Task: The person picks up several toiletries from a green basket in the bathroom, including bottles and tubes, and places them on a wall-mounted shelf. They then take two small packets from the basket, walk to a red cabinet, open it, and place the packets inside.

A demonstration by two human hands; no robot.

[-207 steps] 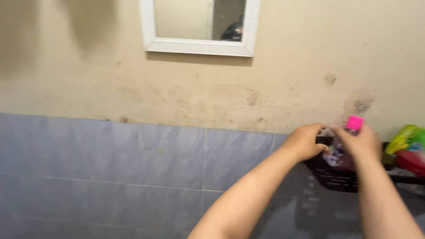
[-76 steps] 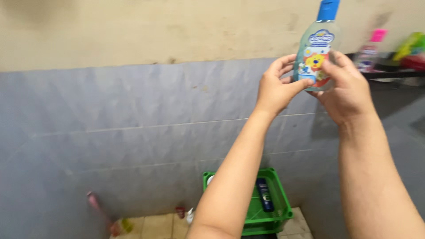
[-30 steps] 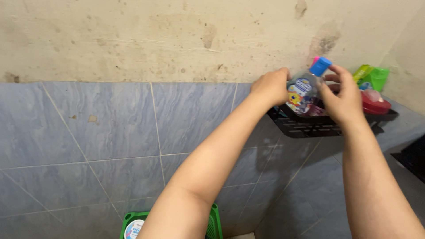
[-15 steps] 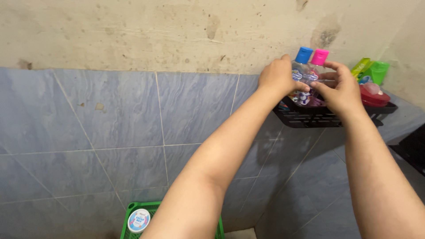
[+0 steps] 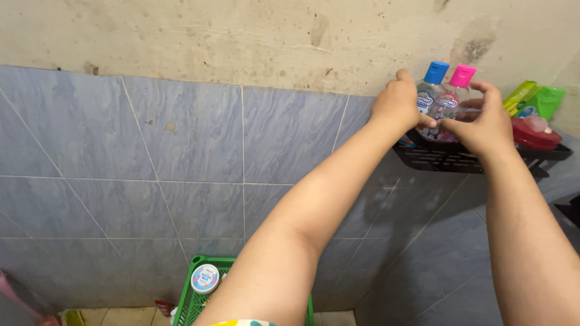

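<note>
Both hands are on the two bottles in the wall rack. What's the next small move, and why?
Probably let go and draw both hands back. The blue-capped bottle and pink-capped bottle stand upright side by side in the black rack, with the left hand and right hand wrapped around them.

clear glossy plastic bottles (image 5: 436, 99); matt black plastic rack (image 5: 459, 160); smooth tiles (image 5: 181, 157)

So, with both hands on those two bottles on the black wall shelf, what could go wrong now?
1. The blue-capped bottle and pink-capped bottle stand tight together; a nudge from the left hand or right hand could tip one.
2. The black shelf looks crowded by the red soap dish and green packs, so something may slide off.
3. A fall would likely hit the green crate or the floor.
</note>
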